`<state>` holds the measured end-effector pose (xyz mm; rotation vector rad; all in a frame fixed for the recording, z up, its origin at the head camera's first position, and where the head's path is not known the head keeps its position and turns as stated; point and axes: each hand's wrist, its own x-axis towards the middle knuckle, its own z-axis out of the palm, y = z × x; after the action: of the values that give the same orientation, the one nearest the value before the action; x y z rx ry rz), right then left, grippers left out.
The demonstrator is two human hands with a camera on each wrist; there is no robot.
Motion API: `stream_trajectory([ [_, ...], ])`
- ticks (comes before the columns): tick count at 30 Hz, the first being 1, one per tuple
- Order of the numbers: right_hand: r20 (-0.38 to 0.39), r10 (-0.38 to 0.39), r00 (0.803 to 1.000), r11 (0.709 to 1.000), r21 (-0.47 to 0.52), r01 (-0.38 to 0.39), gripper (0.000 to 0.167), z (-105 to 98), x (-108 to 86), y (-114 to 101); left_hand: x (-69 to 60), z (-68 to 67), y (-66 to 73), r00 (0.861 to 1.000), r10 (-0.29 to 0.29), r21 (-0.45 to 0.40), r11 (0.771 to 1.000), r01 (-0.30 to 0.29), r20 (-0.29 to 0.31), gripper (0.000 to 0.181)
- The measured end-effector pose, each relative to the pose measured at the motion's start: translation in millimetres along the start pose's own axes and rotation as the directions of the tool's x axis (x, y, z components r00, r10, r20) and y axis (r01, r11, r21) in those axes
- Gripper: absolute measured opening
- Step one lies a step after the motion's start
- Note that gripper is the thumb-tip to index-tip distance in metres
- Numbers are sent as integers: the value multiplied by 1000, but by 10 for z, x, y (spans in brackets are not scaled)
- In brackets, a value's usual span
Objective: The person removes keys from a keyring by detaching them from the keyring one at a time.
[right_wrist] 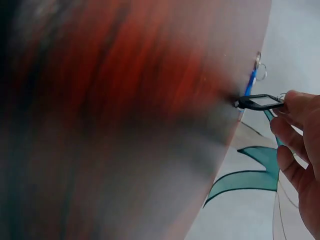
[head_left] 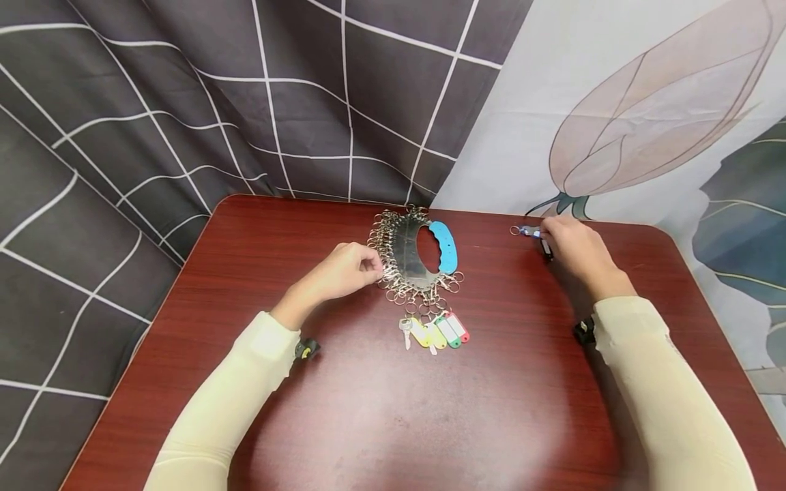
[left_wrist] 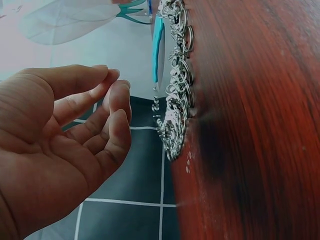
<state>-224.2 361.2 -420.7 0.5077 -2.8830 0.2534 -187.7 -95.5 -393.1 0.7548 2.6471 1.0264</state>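
My right hand, at the far right of the table, pinches a black key tag by its ring end between thumb and fingers. A blue key tag with a ring lies right beside it. My left hand is at the left side of a key holder, a curved metal plate with a blue handle. Its fingers are loosely bent, with nothing visible between them. Many clasps and rings fringe the plate; in the left wrist view the hand appears apart from them.
Below the key holder lie a silver key, yellow tags, a green tag and a red tag. The reddish-brown table meets a dark checked curtain and a white printed curtain at its back edge.
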Motion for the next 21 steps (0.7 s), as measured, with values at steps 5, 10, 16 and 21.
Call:
stream_trajectory([
  [5,14,-46,999,999,-11,47,7,57,61,-26,1,-1,-11,1000,5,18,1000,-5,6,10],
  [10,75,-106,992,994,-15,108,13,86,146,-62,-4,-4,3,1000,10,34,999,-10,10,11],
  [16,171,-111,979,994,18,109,15,112,237,-112,-1,37,1,999,36,48,998,-35,-16,11],
  [21,191,-83,978,996,45,76,11,137,265,-143,6,121,-31,990,132,64,990,-129,-46,4],
])
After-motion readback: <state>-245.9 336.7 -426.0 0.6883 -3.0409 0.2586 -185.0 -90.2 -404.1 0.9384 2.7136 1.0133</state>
